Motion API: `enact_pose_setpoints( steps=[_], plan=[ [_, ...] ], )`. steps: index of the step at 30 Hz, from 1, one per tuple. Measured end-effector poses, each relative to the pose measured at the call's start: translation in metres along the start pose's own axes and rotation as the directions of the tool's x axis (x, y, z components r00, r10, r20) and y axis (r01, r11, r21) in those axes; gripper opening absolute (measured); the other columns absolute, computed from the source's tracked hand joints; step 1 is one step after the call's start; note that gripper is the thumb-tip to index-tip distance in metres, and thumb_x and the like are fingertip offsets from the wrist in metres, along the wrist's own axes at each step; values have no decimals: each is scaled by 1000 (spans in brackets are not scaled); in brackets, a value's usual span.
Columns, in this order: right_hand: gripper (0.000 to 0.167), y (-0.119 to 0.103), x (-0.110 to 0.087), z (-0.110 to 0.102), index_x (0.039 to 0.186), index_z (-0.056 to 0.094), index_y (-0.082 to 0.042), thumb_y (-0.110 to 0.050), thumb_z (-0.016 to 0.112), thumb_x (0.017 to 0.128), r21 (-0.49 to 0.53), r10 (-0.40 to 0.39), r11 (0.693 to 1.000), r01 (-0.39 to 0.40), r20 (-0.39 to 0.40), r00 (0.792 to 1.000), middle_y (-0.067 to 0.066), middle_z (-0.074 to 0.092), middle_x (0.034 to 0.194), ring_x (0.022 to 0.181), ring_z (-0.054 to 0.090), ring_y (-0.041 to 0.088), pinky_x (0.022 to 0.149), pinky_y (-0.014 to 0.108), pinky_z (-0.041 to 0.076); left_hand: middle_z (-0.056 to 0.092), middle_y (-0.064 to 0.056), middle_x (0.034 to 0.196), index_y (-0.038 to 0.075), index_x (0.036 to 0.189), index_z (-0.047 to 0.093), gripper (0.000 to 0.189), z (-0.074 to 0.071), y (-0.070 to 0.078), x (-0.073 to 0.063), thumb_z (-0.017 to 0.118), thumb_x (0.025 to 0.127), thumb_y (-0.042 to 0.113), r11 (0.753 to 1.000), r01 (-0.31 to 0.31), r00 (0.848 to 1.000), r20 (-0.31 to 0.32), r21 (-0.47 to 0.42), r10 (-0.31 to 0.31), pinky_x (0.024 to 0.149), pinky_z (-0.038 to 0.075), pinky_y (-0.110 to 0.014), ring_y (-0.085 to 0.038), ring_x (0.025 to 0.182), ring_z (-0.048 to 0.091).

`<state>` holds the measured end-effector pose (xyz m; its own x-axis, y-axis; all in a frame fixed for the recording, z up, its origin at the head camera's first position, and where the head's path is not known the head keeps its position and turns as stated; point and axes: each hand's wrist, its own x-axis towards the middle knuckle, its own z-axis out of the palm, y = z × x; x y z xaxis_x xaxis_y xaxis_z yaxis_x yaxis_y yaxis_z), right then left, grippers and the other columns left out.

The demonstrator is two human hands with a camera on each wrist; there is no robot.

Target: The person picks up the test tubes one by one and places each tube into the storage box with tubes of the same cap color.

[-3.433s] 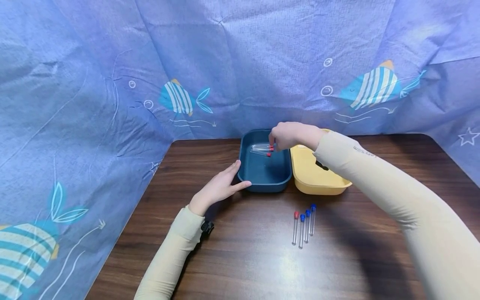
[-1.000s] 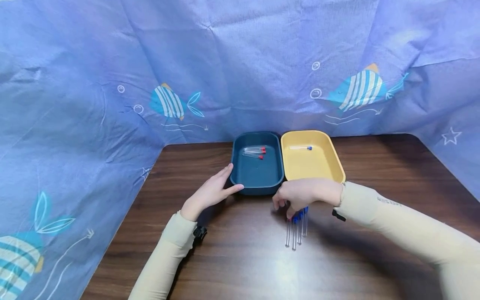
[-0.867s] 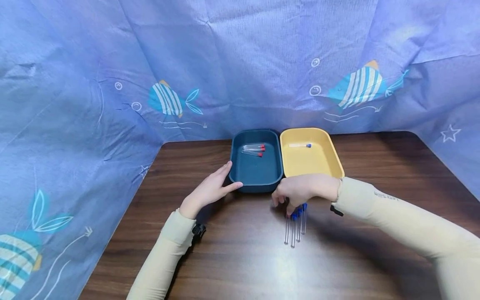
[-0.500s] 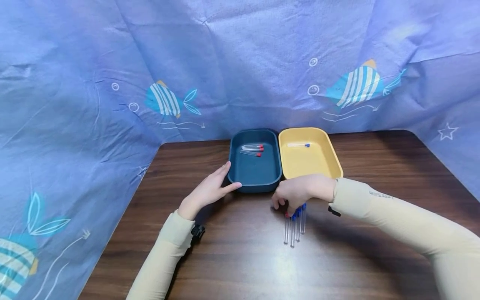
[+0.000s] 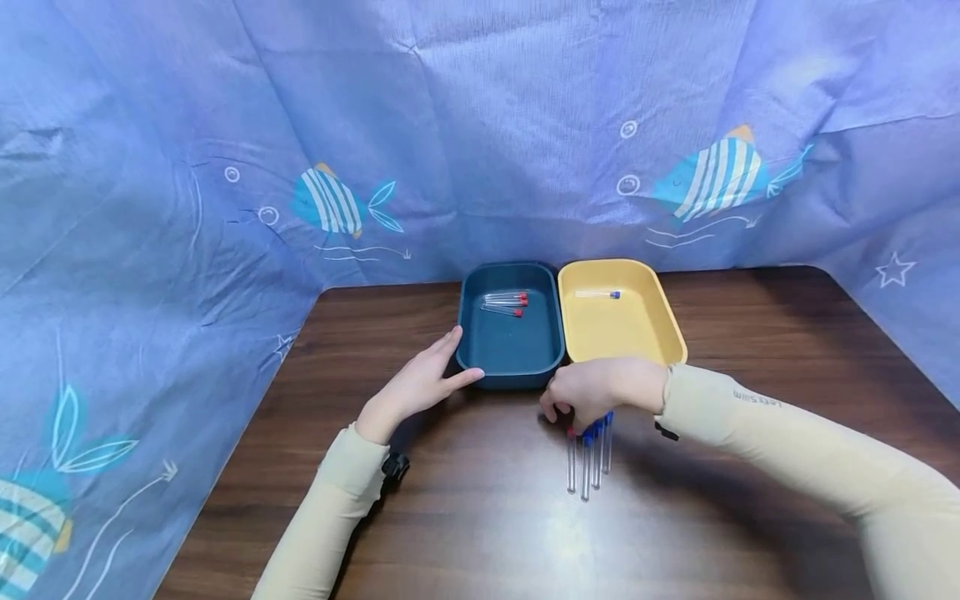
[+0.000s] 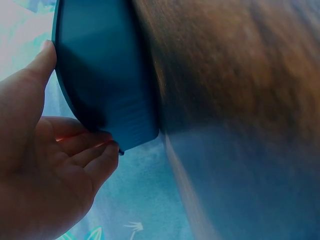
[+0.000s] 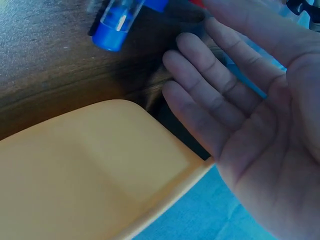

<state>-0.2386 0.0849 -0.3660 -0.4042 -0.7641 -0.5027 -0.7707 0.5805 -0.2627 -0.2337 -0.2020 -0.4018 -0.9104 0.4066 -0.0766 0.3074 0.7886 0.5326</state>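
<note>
My left hand rests at the blue tray, its thumb and fingers spread along the near left corner. In the left wrist view, the fingertips touch the tray's wall and rim. My right hand is low over the table, thumb at the red cap of a test tube lying there. Its other fingers are loosely bent in the right wrist view, where the red cap is mostly out of frame. Several blue-capped test tubes lie beside the red-capped one, their caps partly under the hand.
Inside the blue tray lie 3 red-capped tubes. The yellow tray stands right beside it, with one blue-capped tube in it. A blue fish-patterned cloth hangs behind the dark wood table.
My right hand has come from over the blue tray back to the tubes on the table and stays at the red cap. The left hand keeps its place; the tubes lie as before.
</note>
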Motion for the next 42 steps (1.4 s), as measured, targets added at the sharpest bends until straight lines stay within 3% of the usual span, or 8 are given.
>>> enact_pose_setpoints(
  steps=[9, 14, 19, 26, 32, 42],
  plan=[
    [23, 3, -1, 6, 99, 70, -24, -17, 84, 83, -25, -38, 999, 37, -34, 999, -8, 58, 92, 79, 53, 8, 69, 24, 49, 17, -9, 167, 7, 162, 16, 100, 3, 0, 2, 53, 93, 69, 1000, -15, 1000, -15, -4, 15, 120, 23, -46, -25, 152, 21],
    [31, 2, 4, 10, 103, 66, -30, -17, 85, 82, -10, -104, 995, 104, -15, 994, -9, 54, 98, 83, 53, 7, 72, 23, 48, 17, -9, 167, 7, 162, 16, 97, 1, -1, -1, 54, 95, 66, 1000, 2, 1000, -5, 0, -2, 120, 24, -45, -24, 152, 21],
    [25, 1, 9, 12, 95, 68, -27, -11, 83, 83, -4, -177, 984, 177, -45, 983, -10, 54, 94, 80, 52, 6, 71, 21, 46, 18, -9, 167, 7, 162, 16, 97, 0, -1, -1, 56, 95, 65, 1000, 1, 1000, -13, 2, -1, 120, 23, -45, -25, 152, 21],
    [18, 1, 11, 14, 87, 68, -19, -12, 84, 82, 49, -138, 989, 143, -85, 987, -9, 54, 90, 77, 52, 4, 71, 21, 47, 15, -9, 167, 7, 162, 14, 98, 2, -3, -1, 52, 95, 67, 1000, -5, 1000, 8, -4, 5, 121, 23, -44, -24, 153, 19],
    [17, 2, 12, 19, 86, 67, -19, -12, 83, 83, 81, -113, 989, 123, -119, 987, -9, 54, 90, 81, 54, 7, 74, 22, 48, 17, -9, 167, 6, 161, 16, 95, 2, -2, -2, 54, 96, 64, 1000, -9, 1000, -12, -19, 8, 121, 24, -45, -24, 152, 21],
    [18, 0, 8, 21, 86, 66, -18, -9, 81, 82, 60, -146, 986, 156, -148, 978, -9, 55, 84, 74, 50, 3, 67, 19, 44, 17, -8, 167, 6, 161, 16, 96, 3, 0, -3, 54, 95, 65, 1000, 0, 1000, -13, 4, 0, 121, 24, -43, -23, 152, 21]
  ],
)
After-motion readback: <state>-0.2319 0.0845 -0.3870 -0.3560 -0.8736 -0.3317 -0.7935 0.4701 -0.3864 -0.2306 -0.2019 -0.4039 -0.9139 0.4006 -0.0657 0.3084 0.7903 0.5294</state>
